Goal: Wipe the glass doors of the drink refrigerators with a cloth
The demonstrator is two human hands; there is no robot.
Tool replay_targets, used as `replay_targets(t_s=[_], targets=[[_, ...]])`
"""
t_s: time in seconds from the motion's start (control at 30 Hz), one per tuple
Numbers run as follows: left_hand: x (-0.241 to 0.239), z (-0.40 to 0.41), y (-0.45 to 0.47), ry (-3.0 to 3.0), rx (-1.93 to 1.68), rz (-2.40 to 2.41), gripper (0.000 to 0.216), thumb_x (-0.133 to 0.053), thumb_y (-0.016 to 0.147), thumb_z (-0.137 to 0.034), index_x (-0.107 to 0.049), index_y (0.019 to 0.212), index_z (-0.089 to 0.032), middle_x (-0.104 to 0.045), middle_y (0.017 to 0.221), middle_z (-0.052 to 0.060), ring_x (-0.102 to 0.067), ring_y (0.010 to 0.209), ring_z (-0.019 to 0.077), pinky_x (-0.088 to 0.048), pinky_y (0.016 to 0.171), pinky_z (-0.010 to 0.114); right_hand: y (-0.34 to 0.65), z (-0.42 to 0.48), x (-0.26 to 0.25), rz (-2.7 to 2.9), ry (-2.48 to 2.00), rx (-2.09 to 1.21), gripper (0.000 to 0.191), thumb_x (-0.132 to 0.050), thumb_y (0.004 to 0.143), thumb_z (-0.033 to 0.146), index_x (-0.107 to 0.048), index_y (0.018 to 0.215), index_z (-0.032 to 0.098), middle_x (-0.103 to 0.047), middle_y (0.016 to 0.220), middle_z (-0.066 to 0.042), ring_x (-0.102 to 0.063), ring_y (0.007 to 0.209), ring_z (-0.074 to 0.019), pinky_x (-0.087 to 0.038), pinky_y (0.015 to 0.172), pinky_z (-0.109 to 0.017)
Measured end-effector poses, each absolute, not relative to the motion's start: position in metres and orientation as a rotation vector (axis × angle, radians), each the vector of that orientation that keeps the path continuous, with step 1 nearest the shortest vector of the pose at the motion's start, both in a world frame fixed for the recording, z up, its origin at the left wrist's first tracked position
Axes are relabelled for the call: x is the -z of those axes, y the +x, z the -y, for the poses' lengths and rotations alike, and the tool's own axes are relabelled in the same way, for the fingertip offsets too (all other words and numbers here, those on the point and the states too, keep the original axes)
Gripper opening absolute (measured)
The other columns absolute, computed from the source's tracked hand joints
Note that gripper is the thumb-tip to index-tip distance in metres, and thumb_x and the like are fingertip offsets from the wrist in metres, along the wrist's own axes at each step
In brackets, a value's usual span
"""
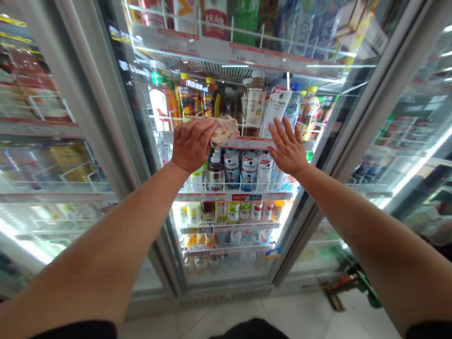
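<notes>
My left hand (191, 142) is closed on a crumpled pale cloth (225, 129) and presses it against the glass door (212, 197) of a drinks fridge, at about the height of the second shelf. My right hand (287, 147) lies flat on the same glass, fingers spread, a little to the right of the cloth. Behind the glass stand rows of bottles (243, 167) on white wire shelves with red price strips (247, 195).
Grey door frames (106, 117) flank the glass door, with more fridge doors to the left (42, 155) and right (406, 155). A pale tiled floor (300, 315) runs below, with a green and brown object (349, 282) lying at the right fridge's base.
</notes>
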State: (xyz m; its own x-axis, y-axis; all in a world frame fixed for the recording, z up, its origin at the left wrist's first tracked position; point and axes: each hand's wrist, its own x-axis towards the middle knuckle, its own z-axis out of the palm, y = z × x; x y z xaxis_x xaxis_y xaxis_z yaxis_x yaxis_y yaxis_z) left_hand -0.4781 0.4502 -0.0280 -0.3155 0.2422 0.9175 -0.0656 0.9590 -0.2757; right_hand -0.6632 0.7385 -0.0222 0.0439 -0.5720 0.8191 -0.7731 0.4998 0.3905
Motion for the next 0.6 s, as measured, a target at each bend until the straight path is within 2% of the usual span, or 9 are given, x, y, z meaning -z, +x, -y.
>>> replay_targets(t_s=[0.17, 0.33, 0.43, 0.5, 0.6], targets=[[0.057, -0.451, -0.474, -0.263, -0.288, 1.96, 0.055, -0.047, 0.093, -0.023, -0.048, 0.146, -0.038, -0.063, 0.122, 0.005, -0.058, 0.118, 0.0265, -0.043, 0.107, 0.052, -0.663, -0.729, 0.03, 1.593, 1.102, -0.22, 0.063, -0.03, 0.105, 0.044, -0.012, 0.162, 0.026, -0.025, 0.167, -0.004, -0.016, 0.157, -0.0267, -0.014, 0.127, -0.057], [0.049, -0.453, -0.464, -0.321, -0.418, 1.997, 0.056, -0.042, 0.096, -0.02, -0.046, 0.147, -0.044, -0.062, 0.131, 0.003, -0.062, 0.107, 0.0235, -0.048, 0.1, 0.046, -0.664, -0.729, 0.032, 1.566, 1.085, -0.212, 0.063, -0.032, 0.105, 0.042, -0.013, 0.162, 0.024, -0.026, 0.167, -0.005, -0.017, 0.157, -0.0262, -0.015, 0.128, -0.056], [0.027, -0.457, -0.459, -0.199, -0.462, 1.916, 0.054, -0.042, 0.099, -0.022, -0.043, 0.15, -0.041, -0.05, 0.15, 0.002, -0.055, 0.125, 0.0289, -0.042, 0.107, 0.054, -0.665, -0.729, 0.033, 1.557, 1.087, -0.228, 0.063, -0.032, 0.104, 0.041, -0.014, 0.162, 0.025, -0.026, 0.167, -0.004, -0.017, 0.157, -0.0261, -0.015, 0.128, -0.056], [0.02, -0.462, -0.461, -0.136, -0.47, 1.864, 0.055, -0.042, 0.1, -0.022, -0.038, 0.153, -0.036, -0.039, 0.159, 0.002, -0.04, 0.142, 0.032, -0.034, 0.114, 0.059, -0.665, -0.728, 0.033, 1.571, 1.095, -0.247, 0.062, -0.032, 0.104, 0.041, -0.014, 0.162, 0.025, -0.027, 0.167, -0.004, -0.017, 0.157, -0.0263, -0.016, 0.128, -0.056], [0.025, -0.47, -0.47, -0.219, -0.516, 1.902, 0.06, -0.035, 0.1, -0.016, -0.026, 0.158, -0.027, -0.032, 0.163, 0.004, -0.02, 0.154, 0.026, -0.027, 0.121, 0.055, -0.665, -0.728, 0.032, 1.583, 1.109, -0.268, 0.062, -0.031, 0.105, 0.041, -0.014, 0.162, 0.026, -0.028, 0.167, -0.004, -0.018, 0.156, -0.0264, -0.016, 0.128, -0.056]])
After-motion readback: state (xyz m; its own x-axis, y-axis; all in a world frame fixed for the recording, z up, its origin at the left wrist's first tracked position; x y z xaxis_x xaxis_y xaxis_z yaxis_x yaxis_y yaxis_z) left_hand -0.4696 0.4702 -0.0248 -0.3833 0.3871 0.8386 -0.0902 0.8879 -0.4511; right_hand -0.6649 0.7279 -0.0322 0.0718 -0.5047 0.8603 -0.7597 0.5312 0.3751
